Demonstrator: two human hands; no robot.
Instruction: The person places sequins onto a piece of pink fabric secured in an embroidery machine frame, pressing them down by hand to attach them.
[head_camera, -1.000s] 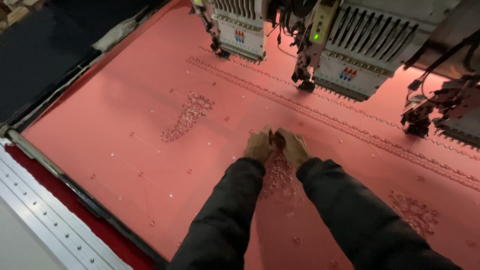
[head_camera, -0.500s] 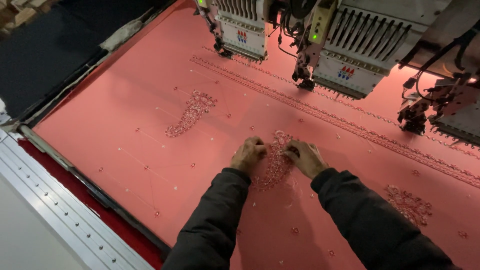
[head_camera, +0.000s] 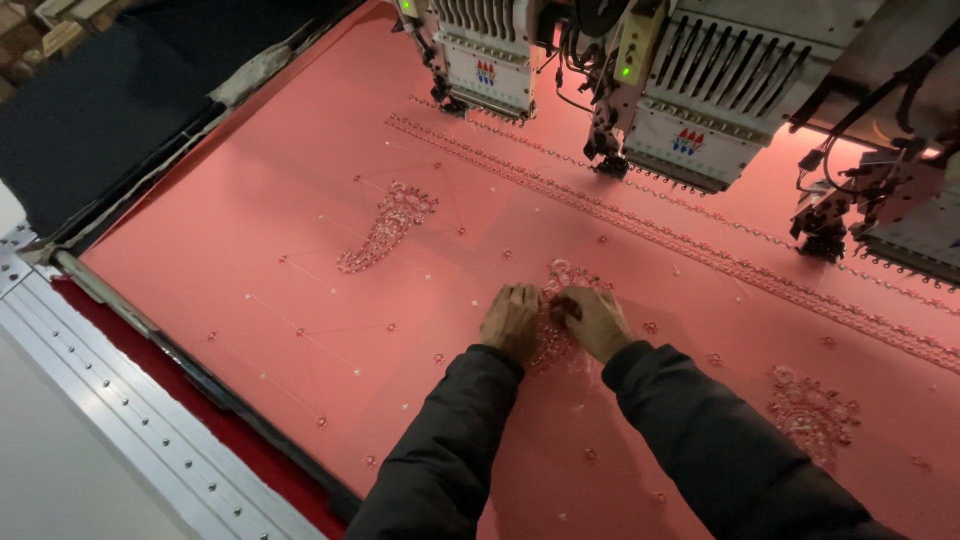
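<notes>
A wide sheet of salmon-pink fabric (head_camera: 250, 230) is stretched flat in a frame under a row of embroidery machine heads (head_camera: 690, 110), with a pale metal rail (head_camera: 110, 400) bolted along the near edge and dark cloth (head_camera: 110, 110) lying past the far left corner. Several beaded paisley motifs are stitched into the fabric. The one being worked on, the middle motif (head_camera: 553, 320), lies near the centre of the sheet, between the two hands. Its long axis is seen running from the near left to the far right, with the broad, rounded end pointing away towards the machine heads and the narrow tail pointing back towards the sleeves. The left hand (head_camera: 511, 320) is laid on the left edge of the motif with fingers curled down onto the fabric. The right hand (head_camera: 593, 322) is pressed on the right edge, fingertips bent inward and pinched at the beadwork. Whether anything is nipped between the fingers cannot be told. A matching motif (head_camera: 385, 228) lies well apart to the left, and another (head_camera: 810, 412) to the right.
</notes>
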